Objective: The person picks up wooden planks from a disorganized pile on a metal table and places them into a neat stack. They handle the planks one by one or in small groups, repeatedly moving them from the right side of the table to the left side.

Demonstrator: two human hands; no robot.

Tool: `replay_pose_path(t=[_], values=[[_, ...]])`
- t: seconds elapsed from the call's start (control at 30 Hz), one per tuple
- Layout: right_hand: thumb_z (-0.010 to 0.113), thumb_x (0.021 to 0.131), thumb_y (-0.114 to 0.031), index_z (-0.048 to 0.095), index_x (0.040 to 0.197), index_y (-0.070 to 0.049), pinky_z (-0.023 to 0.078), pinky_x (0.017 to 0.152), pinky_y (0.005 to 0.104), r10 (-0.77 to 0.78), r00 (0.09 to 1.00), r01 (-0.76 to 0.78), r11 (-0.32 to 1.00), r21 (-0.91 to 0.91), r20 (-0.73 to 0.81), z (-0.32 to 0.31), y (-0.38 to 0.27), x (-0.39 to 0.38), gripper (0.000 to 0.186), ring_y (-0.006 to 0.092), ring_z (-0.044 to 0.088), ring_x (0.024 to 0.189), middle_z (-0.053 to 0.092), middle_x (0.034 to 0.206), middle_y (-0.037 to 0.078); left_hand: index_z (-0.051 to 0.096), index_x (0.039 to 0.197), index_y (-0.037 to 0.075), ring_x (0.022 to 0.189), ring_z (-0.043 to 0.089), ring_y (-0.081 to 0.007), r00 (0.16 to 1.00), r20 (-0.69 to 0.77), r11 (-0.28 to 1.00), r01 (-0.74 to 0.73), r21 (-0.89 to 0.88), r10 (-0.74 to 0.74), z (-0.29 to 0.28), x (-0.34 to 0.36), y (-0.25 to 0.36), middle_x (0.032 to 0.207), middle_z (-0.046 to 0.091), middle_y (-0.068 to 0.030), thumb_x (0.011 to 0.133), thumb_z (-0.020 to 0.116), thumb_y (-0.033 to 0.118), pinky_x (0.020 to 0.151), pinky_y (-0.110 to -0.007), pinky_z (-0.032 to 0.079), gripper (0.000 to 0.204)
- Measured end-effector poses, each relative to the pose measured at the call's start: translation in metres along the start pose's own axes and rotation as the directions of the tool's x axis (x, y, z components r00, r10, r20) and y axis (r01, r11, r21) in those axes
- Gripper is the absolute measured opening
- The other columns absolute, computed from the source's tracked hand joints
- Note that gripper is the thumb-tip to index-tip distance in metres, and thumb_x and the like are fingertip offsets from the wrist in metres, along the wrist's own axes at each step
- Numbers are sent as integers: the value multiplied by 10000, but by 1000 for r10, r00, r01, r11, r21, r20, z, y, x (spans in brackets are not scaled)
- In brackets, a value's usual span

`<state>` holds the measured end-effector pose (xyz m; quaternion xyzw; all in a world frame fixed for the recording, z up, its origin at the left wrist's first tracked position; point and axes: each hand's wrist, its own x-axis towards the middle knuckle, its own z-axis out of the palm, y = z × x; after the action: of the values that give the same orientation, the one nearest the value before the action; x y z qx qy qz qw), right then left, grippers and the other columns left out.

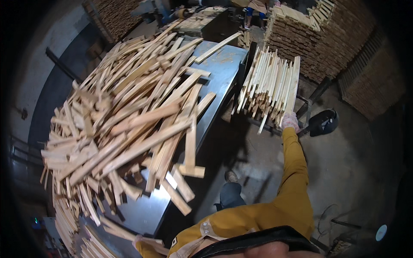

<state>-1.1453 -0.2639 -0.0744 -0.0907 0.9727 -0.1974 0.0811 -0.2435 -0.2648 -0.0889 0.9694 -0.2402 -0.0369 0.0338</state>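
In a pale glove with reddish marks, my right hand point(290, 121) is closed round the near end of a long wooden strip point(294, 86). That strip lies along the right side of a bundle of wooden strips point(266, 84) stacked on a metal rack. Low on the left, my left hand point(137, 240) is closed at a pair of wooden strips point(118, 231) by the table's near edge; its fingers show only in part. Between the two arms and farther left, a big loose heap of wooden strips point(142, 116) covers most of the metal table point(221, 58).
Tall stacks of wood point(305, 43) stand behind the rack. A black rounded object point(323, 122) sits right of it. More strips point(92, 245) lie at the lower left. A machine point(180, 15) and another person point(254, 13) are at the back. Several strips overhang the table's right edge.
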Motion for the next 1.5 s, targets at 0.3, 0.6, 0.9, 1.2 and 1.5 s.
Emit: replay_pose_path(t=[0.3, 0.6, 0.9, 1.2, 1.5], values=[[621, 906, -239, 522, 1357, -146, 550, 916, 523, 130, 952, -61, 967, -247, 276, 122, -53, 254, 471, 346, 528, 1289, 446, 1435, 129, 302, 1447, 17, 1149, 564, -368, 993, 42, 978, -97, -184, 107, -26, -87, 104, 1257, 532, -237, 885, 637, 409, 918, -472, 532, 762], [566, 905, -138, 567, 1299, -128, 507, 1018, 483, -74, 859, 340, 822, -458, 506, 107, -111, 253, 394, 318, 440, 1368, 498, 1387, 140, 411, 1384, -1, 1064, 613, -381, 985, 120, 902, -59, -428, 121, -54, -129, 96, 1159, 593, -240, 932, 595, 356, 871, -490, 556, 605], [510, 995, -226, 453, 1416, 73, 542, 819, 292, -894, 444, 385, 131, 914, -59, 85, -137, -94, 520, 212, 630, 998, 575, 1296, 197, 519, 1320, -20, 980, 662, -393, 926, 366, 249, 334, -909, 90, -74, -158, 45, 1062, 654, -242, 978, 553, 304, 825, -509, 580, 473], [662, 905, -386, 229, 1542, 6, 441, 1028, 344, -356, -686, 513, 382, 769, 634, 2, -108, -611, 865, 232, 527, 1264, 492, 1429, 216, 566, 1164, -99, 843, 668, -327, 736, 251, -707, 676, -208, 629, 2, -117, -66, 974, 667, -193, 854, 672, 246, 818, -440, 576, 476], [670, 843, -181, 498, 1311, 50, 557, 663, 321, -109, -747, -232, 967, -102, 656, 132, -78, -693, 549, 189, 618, 792, 627, 1011, 122, 571, 1105, -2, 587, 575, -236, 668, 433, -271, 684, -677, 606, -43, -112, -136, 692, 559, -88, 997, 486, 532, 546, -387, 496, 552]])
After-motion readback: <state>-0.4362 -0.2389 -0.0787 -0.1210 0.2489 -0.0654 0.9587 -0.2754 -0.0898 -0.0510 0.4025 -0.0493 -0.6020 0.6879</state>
